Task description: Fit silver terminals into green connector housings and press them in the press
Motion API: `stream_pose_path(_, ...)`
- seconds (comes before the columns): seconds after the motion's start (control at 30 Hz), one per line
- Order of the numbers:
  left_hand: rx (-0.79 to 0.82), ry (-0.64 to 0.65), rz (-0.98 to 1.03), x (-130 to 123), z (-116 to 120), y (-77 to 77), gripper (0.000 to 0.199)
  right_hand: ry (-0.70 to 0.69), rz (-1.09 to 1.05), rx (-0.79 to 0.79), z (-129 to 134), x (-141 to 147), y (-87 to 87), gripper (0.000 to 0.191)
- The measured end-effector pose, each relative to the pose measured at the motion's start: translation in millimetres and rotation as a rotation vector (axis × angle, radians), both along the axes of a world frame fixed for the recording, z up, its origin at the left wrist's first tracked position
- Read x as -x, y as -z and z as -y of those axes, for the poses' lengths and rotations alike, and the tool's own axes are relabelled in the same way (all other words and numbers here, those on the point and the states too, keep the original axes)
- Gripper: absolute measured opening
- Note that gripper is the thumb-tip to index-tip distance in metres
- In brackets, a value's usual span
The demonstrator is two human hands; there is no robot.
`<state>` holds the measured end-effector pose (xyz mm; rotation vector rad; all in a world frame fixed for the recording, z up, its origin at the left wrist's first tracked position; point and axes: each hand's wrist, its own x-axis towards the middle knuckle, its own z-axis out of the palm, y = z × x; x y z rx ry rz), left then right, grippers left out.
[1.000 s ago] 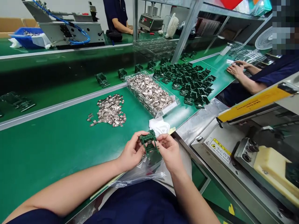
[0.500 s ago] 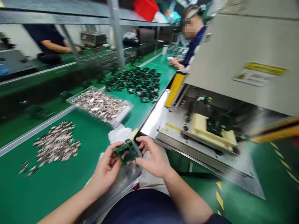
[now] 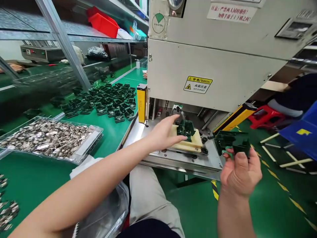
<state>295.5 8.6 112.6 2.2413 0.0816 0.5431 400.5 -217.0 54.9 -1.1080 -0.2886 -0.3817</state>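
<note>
Green frame (image 3: 234,142) now out to the right, above the floor, clamped in the grip of the right hand (image 3: 240,173), thumb across its face. Half a second ago both hands had it near the table (image 3: 32,175) edge; now they are well apart. Work appears to have shifted from table to press (image 3: 210,69).

Left hand (image 3: 163,134) reaches in at the press, grip spread, thumb and forefinger apart around a second frame (image 3: 187,127) seated on the cream block (image 3: 194,143). Contact there: cannot tell.

Held frame: dark, slightly glossy, plastic-looking; flat panels, open gaps. Block: matt, squared, thick. Press: pale painted sheet housing over a bare metal base.

Farther left: clear, hard-walled tray (image 3: 96,134) heaped with small shiny metal pieces (image 3: 49,135); beyond, a jagged pile of green frames (image 3: 104,102).
</note>
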Motion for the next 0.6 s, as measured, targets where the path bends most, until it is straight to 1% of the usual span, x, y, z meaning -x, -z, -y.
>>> stream_pose_path(0.07, 0.049, 0.023, -0.061, -32, 7, -4.1, 0.078, 0.049, -0.017, 0.087, 1, -17, -2.8, 0.051)
stream_pose_path(0.1, 0.103, 0.024, -0.076, -40, 10, -6.1, 0.077, 0.047, -0.001, 0.139, -1, -24, -4.4, 0.053)
stream_pose_path(0.13, 0.172, 0.009, -0.074, -42, 11, -8.2, 0.076, 0.030, 0.029, 0.192, -4, -29, -6.3, 0.055)
stream_pose_path(0.17, 0.248, -0.017, -0.054, -39, 11, -10.2, 0.075, -0.002, 0.068, 0.248, -8, -33, -8.6, 0.056)
stream_pose_path(0.2, 0.319, -0.047, -0.024, -29, 10, -11.8, 0.074, -0.045, 0.110, 0.310, -13, -37, -11.6, 0.057)
stream_pose_path(0.23, 0.378, -0.075, 0.005, -13, 7, -12.6, 0.074, -0.096, 0.156, 0.388, -20, -40, -15.2, 0.058)
stream_pose_path(0.3, 0.443, -0.103, 0.018, 30, -4, -10.0, 0.070, -0.207, 0.237, 0.619, -34, -46, -24.1, 0.058)
stream_pose_path(0.37, 0.468, -0.122, -0.056, 80, -18, 0.8, 0.064, -0.325, 0.289, 0.882, -48, -50, -33.6, 0.057)
stream_pose_path(0.43, 0.497, -0.182, -0.192, 127, -32, 20.7, 0.061, -0.442, 0.310, 1.067, -58, -55, -40.6, 0.055)
stream_pose_path(0.5, 0.504, -0.221, -0.302, 160, -42, 46.2, 0.060, -0.521, 0.307, 1.128, -63, -58, -42.4, 0.054)
stream_pose_path(0.53, 0.506, -0.229, -0.329, 170, -46, 59.0, 0.060, -0.537, 0.302, 1.132, -62, -58, -41.0, 0.055)
stream_pose_path(0.6, 0.518, -0.215, -0.348, 176, -50, 80.6, 0.058, -0.506, 0.300, 1.138, -54, -58, -34.5, 0.060)
